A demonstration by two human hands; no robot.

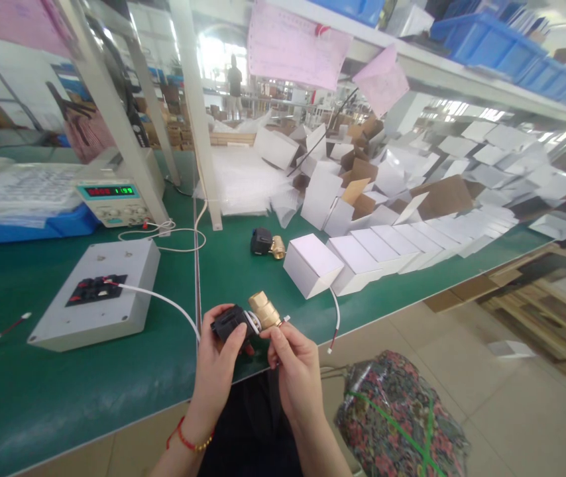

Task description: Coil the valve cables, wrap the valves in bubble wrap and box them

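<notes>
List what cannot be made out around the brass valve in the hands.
- Head view: underside of the brass valve with black actuator, covered by left hand and right hand.
- Green digits on the beige power supply: too small.
- Pink hanging sheets: print blurred.

Before you lies a green bench point(39, 391) with a grey box point(128, 291) and a meter point(114, 199). White cartons point(313, 265) crowd your right, beside a second valve point(267, 244).

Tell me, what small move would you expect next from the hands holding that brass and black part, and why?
Probably the valve gets set down on the green table beside the grey test box. Left hand grips its black body, right hand pinches the brass end, and the box's white cable runs toward it.
</notes>
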